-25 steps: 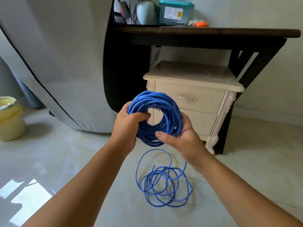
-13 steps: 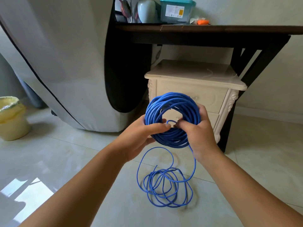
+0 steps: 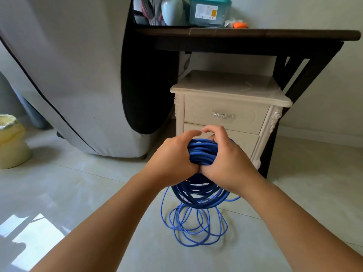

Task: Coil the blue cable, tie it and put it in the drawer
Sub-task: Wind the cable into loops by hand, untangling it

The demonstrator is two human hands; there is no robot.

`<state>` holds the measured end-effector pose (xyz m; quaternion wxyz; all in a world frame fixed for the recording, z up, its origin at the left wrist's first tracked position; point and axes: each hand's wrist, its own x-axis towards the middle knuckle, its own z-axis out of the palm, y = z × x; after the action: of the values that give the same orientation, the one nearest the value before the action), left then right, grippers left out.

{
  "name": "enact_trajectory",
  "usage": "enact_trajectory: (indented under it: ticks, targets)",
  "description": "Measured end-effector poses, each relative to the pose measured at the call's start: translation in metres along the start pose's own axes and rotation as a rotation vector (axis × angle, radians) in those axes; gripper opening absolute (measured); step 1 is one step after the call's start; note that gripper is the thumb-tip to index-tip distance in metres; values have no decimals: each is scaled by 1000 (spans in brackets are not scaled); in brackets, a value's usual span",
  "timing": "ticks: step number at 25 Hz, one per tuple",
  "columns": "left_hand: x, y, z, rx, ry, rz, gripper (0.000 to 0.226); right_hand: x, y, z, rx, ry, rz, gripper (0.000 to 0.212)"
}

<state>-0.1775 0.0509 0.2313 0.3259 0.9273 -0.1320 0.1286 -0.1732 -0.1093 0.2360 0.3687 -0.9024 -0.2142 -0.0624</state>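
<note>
Two hands on the job in the head view: left hand [image 3: 174,154] and right hand [image 3: 229,160] both wrap the coil [image 3: 202,152] from either side. Fingers curl over the top, the heels of the palms touch below, and the bundle is squeezed into a tight waist. So the coil sits right between the palms. The rest of the cable [image 3: 204,195] bulges out beneath the wrists, and under that the slack [image 3: 196,228] drops to the floor [image 3: 98,193] in thin, sprawling loops.

By my read the winding isn't finished, with plenty yet to gather. To do it well, one hand clamps the bundle firm while the other feeds slack round in even, same-sized turns with no twist. A tail gets saved for the tie.

The jacket is round, smooth, blue and rubbery-looking, and seems springy enough to pop open if the grip loosens. Packed strands lie parallel in the grip. The tile is pale and glossy.

Beyond the knuckles stands the cream cabinet [image 3: 275,122], carved at the corners. Its upper drawer [image 3: 196,112] is closed, with a glittery handle [image 3: 222,115].
</note>
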Motion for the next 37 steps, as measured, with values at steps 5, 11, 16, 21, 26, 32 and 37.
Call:
enact_trajectory:
  ticks: [5,11,16,21,26,32,37]
  targets:
    - [-6,-4,-9,-48,45,60,46,4,18,-23,230,-404,151,79]
    - [-2,-13,-16,-41,143,27,50,6,18,-23,222,-437,164,113]
    - [2,-13,-21,-374,353,-183,51,-10,15,13,341,-351,161,110]
    - [-1,-4,-29,-460,437,-219,52,-12,1,16,772,-408,217,91]
    - [-2,-5,-25,-491,482,-275,49,-13,-5,13,841,-394,172,106]
    - [1,4,-18,-789,314,-358,43,9,5,26,933,29,237,50]
    - [0,2,-14,-976,96,-326,46,13,7,19,1030,74,267,19]
